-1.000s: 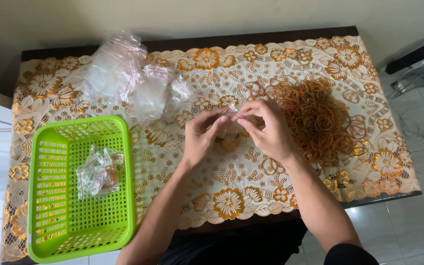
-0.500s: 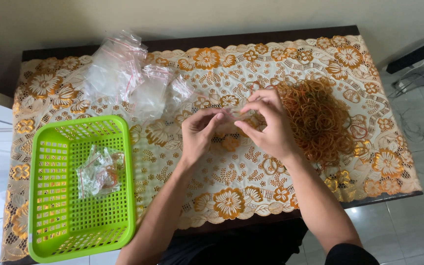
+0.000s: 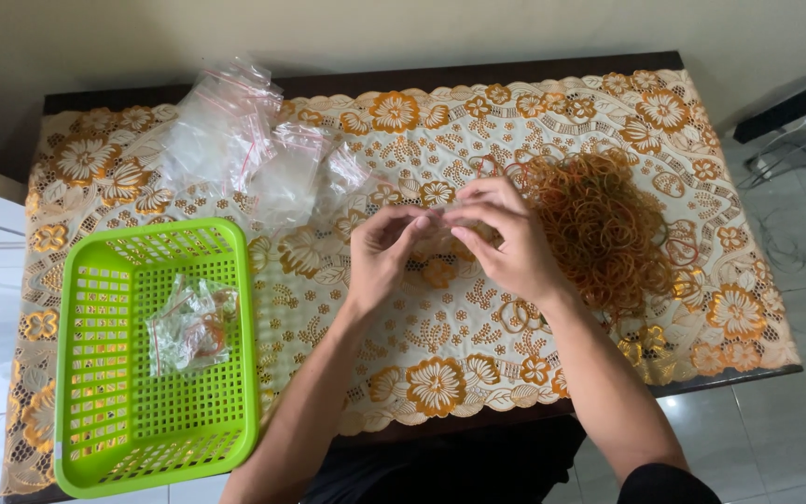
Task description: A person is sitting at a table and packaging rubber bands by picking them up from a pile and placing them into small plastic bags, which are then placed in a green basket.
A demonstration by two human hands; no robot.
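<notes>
Hands barely shifted; left hand, right hand beside rubber bands.

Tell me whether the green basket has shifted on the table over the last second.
No. The green basket sits at the same spot on the lace tablecloth, by the table's left front corner, with the small bag inside as before.

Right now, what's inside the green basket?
In the green basket lies one small clear plastic bag with something reddish-brown inside, maybe rubber bands. The crumpled bag hides how many, and whatever lies beneath it.
</notes>
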